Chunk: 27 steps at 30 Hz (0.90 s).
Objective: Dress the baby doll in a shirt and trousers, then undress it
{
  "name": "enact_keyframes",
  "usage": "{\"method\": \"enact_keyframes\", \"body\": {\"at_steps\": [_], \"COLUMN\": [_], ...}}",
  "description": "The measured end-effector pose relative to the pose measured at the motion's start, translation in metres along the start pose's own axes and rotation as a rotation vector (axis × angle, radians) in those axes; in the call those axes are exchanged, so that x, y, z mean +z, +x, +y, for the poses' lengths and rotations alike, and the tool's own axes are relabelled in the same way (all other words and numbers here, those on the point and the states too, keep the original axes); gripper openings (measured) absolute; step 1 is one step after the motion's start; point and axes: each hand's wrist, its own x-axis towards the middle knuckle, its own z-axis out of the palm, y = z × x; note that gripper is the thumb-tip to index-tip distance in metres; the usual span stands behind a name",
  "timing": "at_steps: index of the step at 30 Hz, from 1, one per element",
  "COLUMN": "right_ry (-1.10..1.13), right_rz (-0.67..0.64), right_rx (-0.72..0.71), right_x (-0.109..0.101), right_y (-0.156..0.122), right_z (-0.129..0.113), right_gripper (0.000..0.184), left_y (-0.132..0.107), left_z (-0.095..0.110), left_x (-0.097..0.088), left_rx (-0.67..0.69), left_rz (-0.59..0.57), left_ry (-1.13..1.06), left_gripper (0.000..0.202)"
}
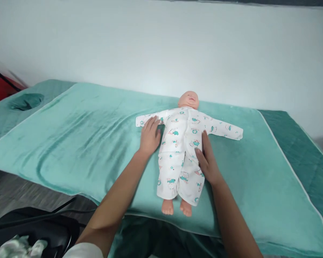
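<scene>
A baby doll (183, 143) in a white printed romper lies on its back on a teal blanket (78, 139), head toward the wall, arms spread out, bare feet toward me. My left hand (150, 136) lies flat with fingers stretched out beside the doll's torso, touching the sleeve near its armpit. My right hand (207, 159) rests flat along the other side of the torso at the hip, fingers together and extended. Neither hand holds anything.
The blanket covers a padded table (304, 150) with a darker green quilted cover against a white wall. A face hole (25, 101) shows at the far left end. A black chair (43, 229) and crumpled cloth (18, 247) sit at lower left.
</scene>
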Motion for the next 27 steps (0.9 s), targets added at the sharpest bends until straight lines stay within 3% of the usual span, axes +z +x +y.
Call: {"method": "enact_keyframes", "body": {"at_steps": [5, 8, 11, 14, 18, 22, 27], "right_ry": [-0.079, -0.105, -0.205, -0.311, -0.339, -0.378, -0.406], "right_rz": [-0.121, -0.031, 0.182, 0.333, 0.452, 0.556, 0.618], "right_rx": [0.035, 0.139, 0.297, 0.302, 0.398, 0.484, 0.589], "right_x": [-0.009, -0.026, -0.053, -0.082, -0.108, -0.116, -0.122], "right_y": [-0.063, -0.073, -0.055, -0.021, 0.024, 0.053, 0.063], "right_z": [-0.012, -0.004, 0.025, 0.065, 0.104, 0.12, 0.127], "right_gripper": [0.071, 0.064, 0.062, 0.069, 0.056, 0.051, 0.043], "left_y": [-0.002, 0.006, 0.013, 0.018, 0.022, 0.021, 0.018], "left_z": [-0.019, -0.027, -0.04, -0.054, -0.065, -0.067, -0.066], "left_x": [-0.011, -0.011, -0.011, -0.012, -0.012, -0.013, -0.016], "left_rx": [-0.282, -0.401, -0.451, -0.452, -0.427, -0.455, -0.499], "left_rz": [-0.052, -0.093, -0.115, -0.108, -0.108, -0.09, -0.018], "left_ry": [0.234, 0.27, 0.305, 0.337, 0.365, 0.369, 0.39], "left_gripper": [0.066, 0.068, 0.065, 0.065, 0.069, 0.071, 0.066]}}
